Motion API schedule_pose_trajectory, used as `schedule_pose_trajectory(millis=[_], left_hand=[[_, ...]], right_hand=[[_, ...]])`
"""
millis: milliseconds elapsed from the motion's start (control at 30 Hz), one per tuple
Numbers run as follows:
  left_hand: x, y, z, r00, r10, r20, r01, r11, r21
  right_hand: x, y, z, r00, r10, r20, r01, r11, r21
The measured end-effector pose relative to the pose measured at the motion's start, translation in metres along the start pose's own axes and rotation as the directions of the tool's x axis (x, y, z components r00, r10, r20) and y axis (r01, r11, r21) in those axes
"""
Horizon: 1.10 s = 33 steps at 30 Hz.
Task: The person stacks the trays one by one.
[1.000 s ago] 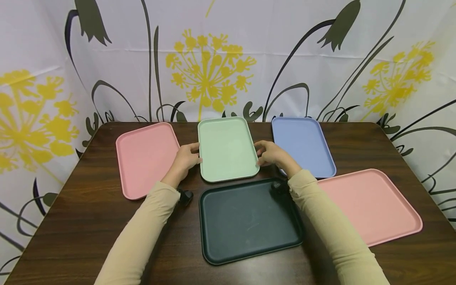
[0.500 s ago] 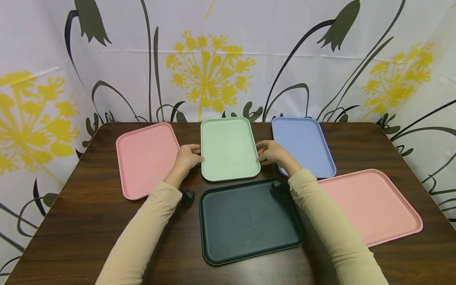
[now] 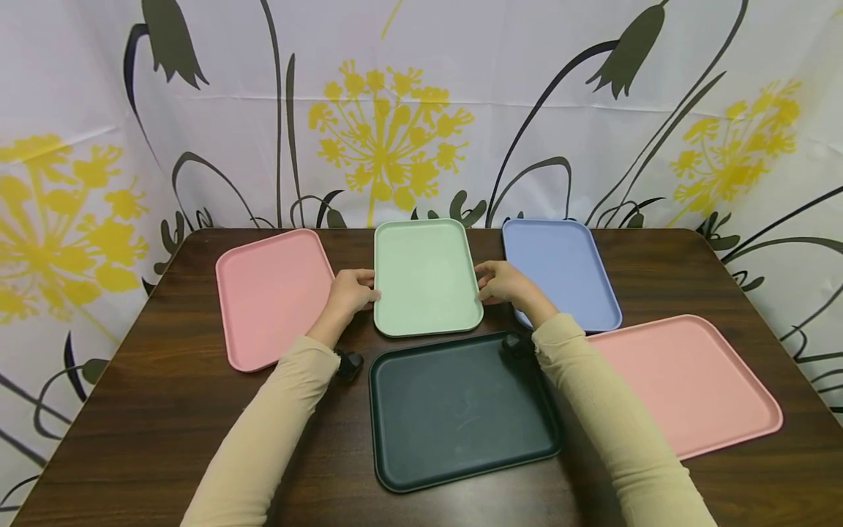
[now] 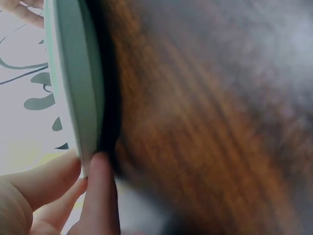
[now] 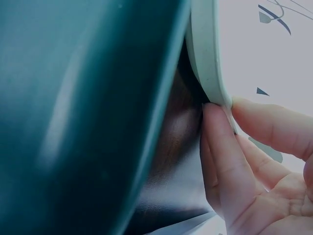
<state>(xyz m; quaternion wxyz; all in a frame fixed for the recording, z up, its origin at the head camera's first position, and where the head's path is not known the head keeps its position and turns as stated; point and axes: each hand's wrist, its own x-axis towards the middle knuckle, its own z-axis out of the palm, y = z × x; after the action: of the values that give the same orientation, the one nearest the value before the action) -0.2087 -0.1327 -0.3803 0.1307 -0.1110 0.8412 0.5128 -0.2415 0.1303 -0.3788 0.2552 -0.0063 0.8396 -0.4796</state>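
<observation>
A light green tray (image 3: pixel 428 282) lies at the back middle of the table, its long sides running away from me. At its left edge my left hand (image 3: pixel 351 293) pinches the rim, thumb above and fingers below. My right hand (image 3: pixel 506 284) pinches the opposite rim the same way. Both wrist views show fingertips (image 4: pixel 100 169) under the tray's edge and the thumb (image 5: pixel 266 120) over the rim. In the right wrist view a dark strip runs under the rim; whether the tray touches the table there I cannot tell.
Closer to me sits a dark green tray (image 3: pixel 464 417). A pink tray (image 3: pixel 273 293) lies left, a blue tray (image 3: pixel 560 271) right, partly behind my right hand. Another pink tray (image 3: pixel 691 380) is at far right, partly under my sleeve. A flowered curtain (image 3: pixel 421 146) hangs behind the table.
The light green tray has slid slightly to the right and turned a little straighter. My left hand has moved right with it; my right hand has shifted only a little.
</observation>
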Motion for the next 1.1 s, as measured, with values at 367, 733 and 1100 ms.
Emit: schedule_pose_trajectory(millis=[367, 733, 1100], left_hand=[[0.0025, 0.002, -0.003, 0.993, -0.069, 0.101, 0.078, 0.994, -0.082], [0.003, 0.0015, -0.0008, 0.994, -0.067, 0.088, 0.074, 0.994, -0.082], [0.0036, 0.0012, -0.0007, 0.994, -0.071, 0.083, 0.077, 0.994, -0.083]], right_hand=[[0.0004, 0.0025, -0.0021, 1.0, -0.004, 0.003, 0.004, 1.0, 0.011], [0.0002, 0.003, -0.0014, 1.0, 0.011, -0.002, -0.011, 1.0, 0.009], [0.0007, 0.004, -0.0027, 1.0, 0.028, 0.006, -0.028, 0.999, 0.033]])
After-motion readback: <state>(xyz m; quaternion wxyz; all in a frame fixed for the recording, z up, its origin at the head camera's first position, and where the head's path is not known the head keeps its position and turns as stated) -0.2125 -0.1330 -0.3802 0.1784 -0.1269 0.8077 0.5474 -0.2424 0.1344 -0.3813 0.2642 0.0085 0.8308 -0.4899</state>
